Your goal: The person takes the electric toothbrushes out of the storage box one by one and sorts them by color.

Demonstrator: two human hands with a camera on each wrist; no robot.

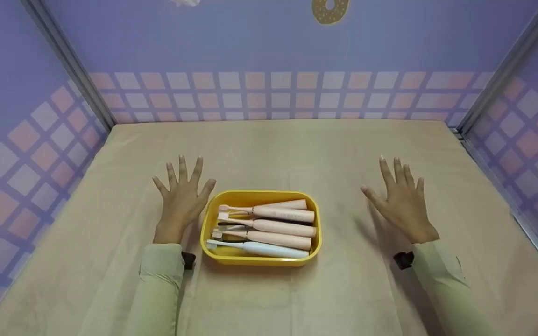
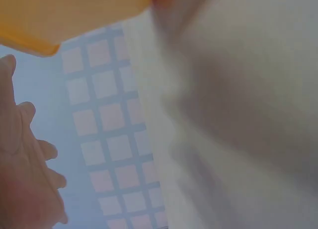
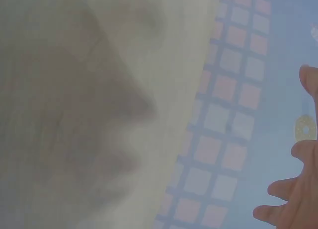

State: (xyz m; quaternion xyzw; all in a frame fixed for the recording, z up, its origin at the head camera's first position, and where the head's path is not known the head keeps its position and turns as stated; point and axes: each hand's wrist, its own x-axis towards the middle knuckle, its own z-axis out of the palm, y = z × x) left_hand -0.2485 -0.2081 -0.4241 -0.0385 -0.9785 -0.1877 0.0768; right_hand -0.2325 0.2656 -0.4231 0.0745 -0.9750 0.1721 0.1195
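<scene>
A yellow bin (image 1: 260, 262) stands on the cloth-covered table, holding several electric toothbrushes that lie side by side with their heads to the left. Most handles are pale pink, such as this pink toothbrush (image 1: 283, 227); nearest the front is a white toothbrush (image 1: 273, 249). Just left of the bin, my left hand (image 1: 182, 203) is spread with straight fingers and holds nothing. My right hand (image 1: 402, 205) is likewise spread over the table, well to the right of the bin. In the left wrist view the bin's side (image 2: 74, 13) shows above the left hand (image 2: 25, 164).
A beige cloth (image 1: 343, 154) covers the table. Purple walls with pink and white checks (image 1: 280, 93) enclose it at the back and on both sides, with metal posts (image 1: 70, 60) at the corners. Both forearms wear light green sleeves (image 1: 159, 289).
</scene>
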